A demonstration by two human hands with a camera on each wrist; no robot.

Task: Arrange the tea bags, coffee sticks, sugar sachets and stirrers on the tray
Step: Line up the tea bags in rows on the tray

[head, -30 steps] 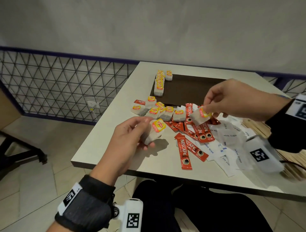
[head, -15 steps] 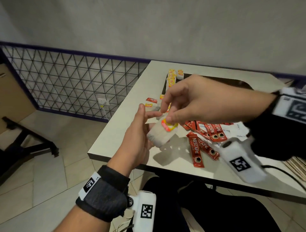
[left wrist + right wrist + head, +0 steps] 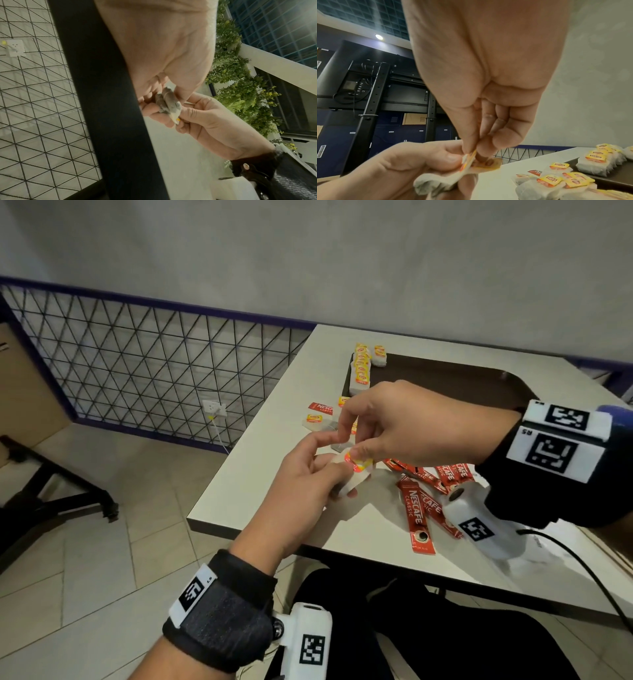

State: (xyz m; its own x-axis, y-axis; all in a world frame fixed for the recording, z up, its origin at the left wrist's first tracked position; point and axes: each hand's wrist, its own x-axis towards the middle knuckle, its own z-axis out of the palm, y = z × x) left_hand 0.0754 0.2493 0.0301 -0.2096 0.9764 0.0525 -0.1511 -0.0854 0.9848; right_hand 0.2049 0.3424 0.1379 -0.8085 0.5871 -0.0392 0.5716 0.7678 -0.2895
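Above the table's front left corner, my left hand (image 3: 329, 474) grips a small stack of white tea bags (image 3: 354, 482) with yellow and red tags. My right hand (image 3: 352, 455) reaches across and pinches the top tea bag's tag (image 3: 469, 160) between thumb and fingers. The left wrist view shows the stacked tea bags (image 3: 169, 103) edge-on between both hands. A dark brown tray (image 3: 445, 378) lies further back, with a row of tea bags (image 3: 361, 368) along its left edge. Loose tea bags (image 3: 313, 419) and red coffee sticks (image 3: 416, 515) lie on the table.
The white table (image 3: 274, 460) ends just below my hands, with tiled floor beyond it. A black mesh railing (image 3: 154, 371) runs along the left. My right wrist camera and its cable hide the table's right part.
My right hand has swung left from above the coffee sticks, carrying a tea bag to the left hand. Both hands now meet on the stack.
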